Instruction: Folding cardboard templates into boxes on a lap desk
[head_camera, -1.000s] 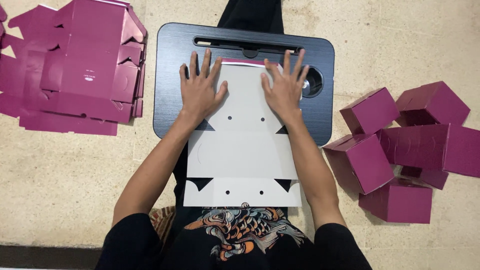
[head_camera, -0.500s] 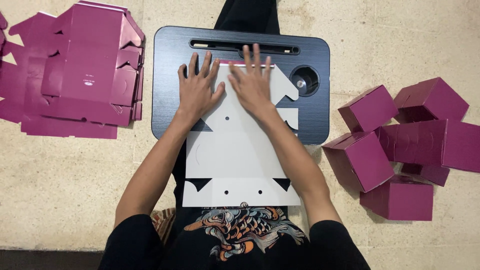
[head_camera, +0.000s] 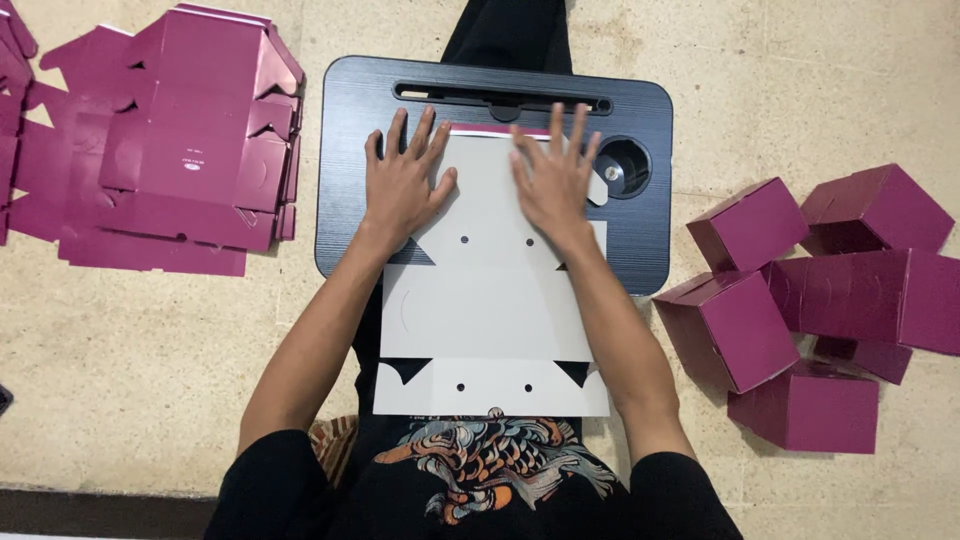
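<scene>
Both hands, left (head_camera: 402, 185) and right (head_camera: 553, 180), press flat with fingers spread, gripping nothing, on the light, thin, creasable card blank (head_camera: 490, 300) at frame centre; handle by edges.

Black lap tray (head_camera: 350, 150) on tan floor (head_camera: 150, 350) – flat white box blank (head_camera: 490, 300) on it

Two hands, the left hand (head_camera: 403, 185) and the right hand (head_camera: 553, 180), lie on one flat white box blank (head_camera: 490, 310) over one black lap tray (head_camera: 350, 150), with one stack of flat magenta blanks (head_camera: 170, 150) and about six folded magenta boxes (head_camera: 730, 325), some partly hidden.
</scene>
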